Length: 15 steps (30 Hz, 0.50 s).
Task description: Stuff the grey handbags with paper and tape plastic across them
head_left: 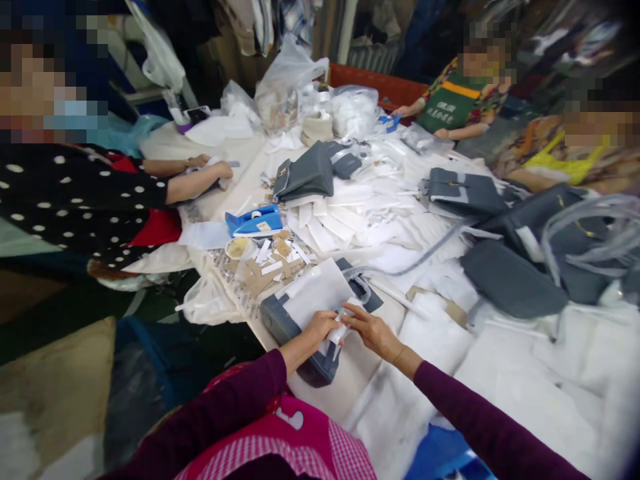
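Note:
A grey handbag (285, 323) lies at the near edge of the table with a white sheet (315, 293) laid over it. My left hand (320, 328) is closed on the bag's near side, pinching a piece of clear plastic wrap (343, 319). My right hand (373, 331) meets it from the right, fingers pinched on the same wrap. Both arms wear dark purple sleeves.
The table (450, 347) is covered with white paper strips, foam sheets and more grey handbags (510, 280). A blue tape dispenser (255, 221) and small tags lie left of centre. Another person in a polka-dot top (75, 193) works at the left; two others sit at the far right.

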{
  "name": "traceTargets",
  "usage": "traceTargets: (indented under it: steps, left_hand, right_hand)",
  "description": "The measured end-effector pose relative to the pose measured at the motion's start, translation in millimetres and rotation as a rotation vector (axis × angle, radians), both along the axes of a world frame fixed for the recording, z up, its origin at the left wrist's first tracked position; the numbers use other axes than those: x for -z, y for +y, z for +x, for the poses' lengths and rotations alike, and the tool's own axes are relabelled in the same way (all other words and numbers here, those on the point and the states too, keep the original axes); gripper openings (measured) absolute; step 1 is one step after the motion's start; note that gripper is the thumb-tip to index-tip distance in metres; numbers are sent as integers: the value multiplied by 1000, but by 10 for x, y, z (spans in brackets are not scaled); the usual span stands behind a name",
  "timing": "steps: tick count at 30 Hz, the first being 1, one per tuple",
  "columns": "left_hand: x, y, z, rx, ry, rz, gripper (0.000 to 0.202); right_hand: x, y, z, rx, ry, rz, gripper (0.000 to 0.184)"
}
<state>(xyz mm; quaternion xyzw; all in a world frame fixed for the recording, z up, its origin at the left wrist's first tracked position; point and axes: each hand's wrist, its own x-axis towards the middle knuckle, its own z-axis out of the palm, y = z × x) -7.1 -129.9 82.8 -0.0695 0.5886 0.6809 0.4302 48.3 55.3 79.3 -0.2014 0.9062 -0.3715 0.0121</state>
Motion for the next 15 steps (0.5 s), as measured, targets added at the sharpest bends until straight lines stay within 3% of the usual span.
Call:
traceTargets:
  steps: [2,5,9,12,15]
  left_hand:
    - [0,7,-19,37,17,-23,19]
    - [13,12,-45,88,40,-50,22]
    - [42,40,-70,132,79,-72,30]
    - [54,74,-80,152,92,-68,35]
    - [47,91,-78,148,97,-66,37]
  right_hand:
    - [-82,42,133,197,17,-72,38]
    - [-278,184,512,641,55,-197,29]
    - [-488,296,1443,1381,74,-484,31]
    - [-491,105,2236,1883,-59,-628,46]
    - [-386,-261,2780,2084,-261,-659,49]
